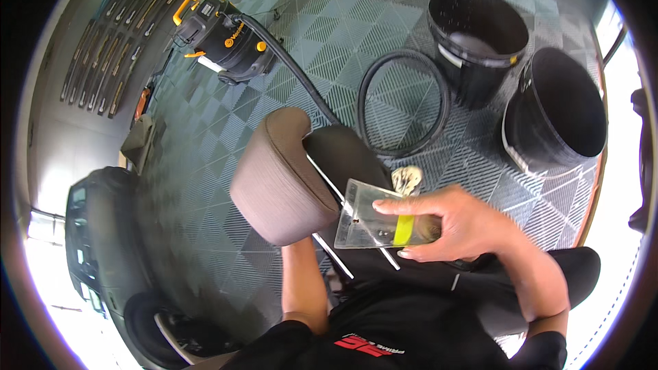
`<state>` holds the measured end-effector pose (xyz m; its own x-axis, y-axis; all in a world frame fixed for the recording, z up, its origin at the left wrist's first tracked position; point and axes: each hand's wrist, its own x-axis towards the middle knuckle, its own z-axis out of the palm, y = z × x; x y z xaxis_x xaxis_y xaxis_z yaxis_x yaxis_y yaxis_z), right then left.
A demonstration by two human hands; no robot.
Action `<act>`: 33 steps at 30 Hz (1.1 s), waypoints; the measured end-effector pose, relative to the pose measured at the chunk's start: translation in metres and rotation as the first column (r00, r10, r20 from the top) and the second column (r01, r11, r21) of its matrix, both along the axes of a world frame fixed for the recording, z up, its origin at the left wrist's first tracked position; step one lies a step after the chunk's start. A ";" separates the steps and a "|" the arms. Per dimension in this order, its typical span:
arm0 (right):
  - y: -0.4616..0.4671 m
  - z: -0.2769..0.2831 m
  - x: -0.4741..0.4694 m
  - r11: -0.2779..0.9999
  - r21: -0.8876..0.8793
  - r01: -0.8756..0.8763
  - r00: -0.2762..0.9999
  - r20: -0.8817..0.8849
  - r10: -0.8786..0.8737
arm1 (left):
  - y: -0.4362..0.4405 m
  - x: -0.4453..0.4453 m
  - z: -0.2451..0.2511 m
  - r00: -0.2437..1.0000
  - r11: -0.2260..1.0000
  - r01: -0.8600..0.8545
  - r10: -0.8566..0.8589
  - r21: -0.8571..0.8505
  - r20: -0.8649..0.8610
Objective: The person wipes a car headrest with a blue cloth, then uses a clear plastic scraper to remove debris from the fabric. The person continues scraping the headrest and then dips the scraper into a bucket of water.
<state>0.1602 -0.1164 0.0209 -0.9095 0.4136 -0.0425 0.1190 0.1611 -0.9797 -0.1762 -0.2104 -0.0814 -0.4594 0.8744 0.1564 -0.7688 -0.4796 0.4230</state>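
A grey fabric car headrest with two bare metal posts lies tilted over my black-clad leg. My left forearm reaches beneath it; the left hand is hidden behind the headrest, so its grip cannot be seen. My right hand pinches a flat, clear plastic piece between thumb and fingers, just right of the headrest. This piece bears a yellow-green band, and one post shows through it. Whether it is a case or a tool head cannot be told. Beyond the right thumb is a round, pale, dark-spotted thing.
A black and orange Vacmaster vacuum stands on the tiled floor. Its black hose runs towards my leg and lies coiled beyond it. Two black buckets stand at right. A dark vehicle is at left.
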 end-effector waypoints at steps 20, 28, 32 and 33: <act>-0.024 0.027 -0.011 0.590 0.597 0.544 0.818 -0.219 -0.533 | 0.045 -0.028 -0.033 0.980 0.941 0.015 0.053 0.337 -0.190; -0.021 0.033 -0.025 0.545 0.643 0.538 0.792 -0.163 -0.589 | 0.038 0.001 -0.005 0.935 0.994 0.013 -0.050 0.107 0.351; -0.020 0.037 -0.025 0.496 0.686 0.532 0.769 -0.146 -0.622 | 0.042 0.005 -0.004 0.935 0.997 -0.014 -0.013 0.075 0.354; -0.021 0.037 -0.024 0.477 0.705 0.525 0.770 -0.154 -0.619 | 0.042 0.005 -0.005 0.940 0.997 -0.012 -0.014 0.075 0.342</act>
<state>0.1362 -0.1370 0.0577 -0.4680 0.7868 0.4024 0.5316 0.6144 -0.5831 -0.1707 -0.1680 -0.0865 -0.4959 0.8666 0.0554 -0.8611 -0.4990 0.0974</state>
